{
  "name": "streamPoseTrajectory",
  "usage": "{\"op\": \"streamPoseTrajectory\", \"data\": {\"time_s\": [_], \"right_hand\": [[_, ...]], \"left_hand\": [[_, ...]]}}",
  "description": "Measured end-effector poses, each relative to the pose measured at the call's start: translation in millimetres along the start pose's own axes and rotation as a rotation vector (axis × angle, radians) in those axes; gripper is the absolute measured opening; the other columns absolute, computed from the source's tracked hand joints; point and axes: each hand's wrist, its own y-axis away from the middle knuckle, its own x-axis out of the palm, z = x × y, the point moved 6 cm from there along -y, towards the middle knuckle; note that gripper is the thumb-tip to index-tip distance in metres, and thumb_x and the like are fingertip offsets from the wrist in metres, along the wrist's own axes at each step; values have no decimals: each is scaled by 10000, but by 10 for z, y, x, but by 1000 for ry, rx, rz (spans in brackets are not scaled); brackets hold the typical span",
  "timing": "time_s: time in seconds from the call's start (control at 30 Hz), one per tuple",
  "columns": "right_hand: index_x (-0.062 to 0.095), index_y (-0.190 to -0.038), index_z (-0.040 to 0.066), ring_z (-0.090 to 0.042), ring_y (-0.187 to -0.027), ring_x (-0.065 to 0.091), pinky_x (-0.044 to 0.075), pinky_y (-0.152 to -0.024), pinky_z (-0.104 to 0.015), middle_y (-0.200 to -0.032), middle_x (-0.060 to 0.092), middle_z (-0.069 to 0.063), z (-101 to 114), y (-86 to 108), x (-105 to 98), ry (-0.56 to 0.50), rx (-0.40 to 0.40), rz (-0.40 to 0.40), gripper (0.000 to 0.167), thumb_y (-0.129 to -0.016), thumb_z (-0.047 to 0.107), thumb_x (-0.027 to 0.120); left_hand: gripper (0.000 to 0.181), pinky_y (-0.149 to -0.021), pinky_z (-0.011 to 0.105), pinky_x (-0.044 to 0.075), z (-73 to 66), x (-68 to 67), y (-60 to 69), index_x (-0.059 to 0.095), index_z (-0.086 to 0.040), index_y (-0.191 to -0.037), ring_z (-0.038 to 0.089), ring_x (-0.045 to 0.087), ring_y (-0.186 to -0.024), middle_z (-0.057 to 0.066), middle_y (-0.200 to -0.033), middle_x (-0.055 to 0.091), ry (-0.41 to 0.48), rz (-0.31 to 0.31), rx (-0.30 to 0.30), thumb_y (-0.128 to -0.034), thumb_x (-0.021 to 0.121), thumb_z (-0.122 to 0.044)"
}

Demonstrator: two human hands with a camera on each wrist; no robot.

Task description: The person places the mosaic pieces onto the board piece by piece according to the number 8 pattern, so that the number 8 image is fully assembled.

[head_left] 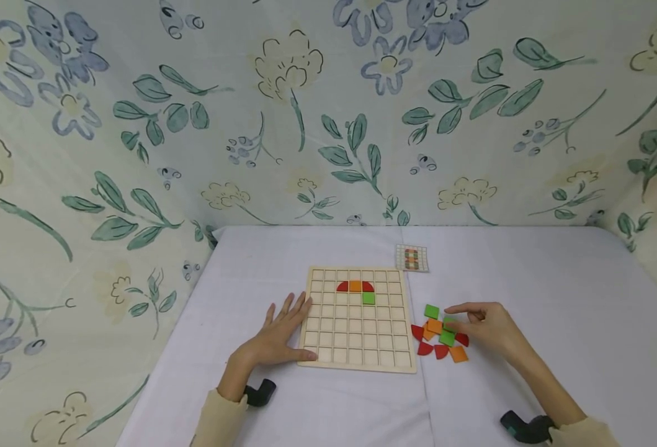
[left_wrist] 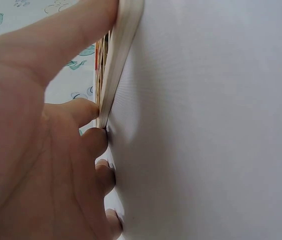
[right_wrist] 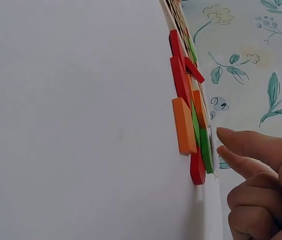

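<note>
Your left hand (head_left: 277, 338), spread, touches board (head_left: 355, 325); right hand (head_left: 491, 329) hovers, thumb and forefinger parted, tiles (head_left: 435, 326) just below.

Pale gridded board (head_left: 339, 329), flat; inset near top: two red pieces (head_left: 342, 287), orange square (head_left: 355, 286), green square (head_left: 368, 298). Loose pile (head_left: 435, 326), same colours, overlapping, right.

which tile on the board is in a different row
The green square tile: it alone sits one row below the left red quarter-circle, orange square and right red quarter-circle.
</note>
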Motion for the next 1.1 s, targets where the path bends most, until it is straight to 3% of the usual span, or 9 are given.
{"op": "streamPoseTrajectory", "data": {"time_s": [0.57,0.83,1.1], "right_hand": [[753,-1224,59,-121,-570,354,283,-495,-293,-613,346,27,-93,120,-47,18,23,4,474,-859,348,843],[754,-1212,26,-114,-596,344,260,-504,-284,-623,346,29,-256,140,-70,11,54,72,540,-797,342,894],[763,-1186,29,-120,-578,356,263,-482,-278,-615,373,25,-259,105,-76,47,6,-6,465,-847,333,857]], "left_hand": [[1178,-1253,696,-103,23,21,-8,98,-122,-1675,360,-108,-1626,79,-1761,-9,-2,-1,5,-840,807,-556],[1166,-1255,695,-96,14,25,0,109,-122,-1674,357,-104,-1627,76,-1762,-3,-9,-3,5,-844,802,-558],[1157,-1257,687,-103,9,10,-3,110,-120,-1673,361,-104,-1626,79,-1761,-5,-13,-2,4,-851,798,-553]]}}
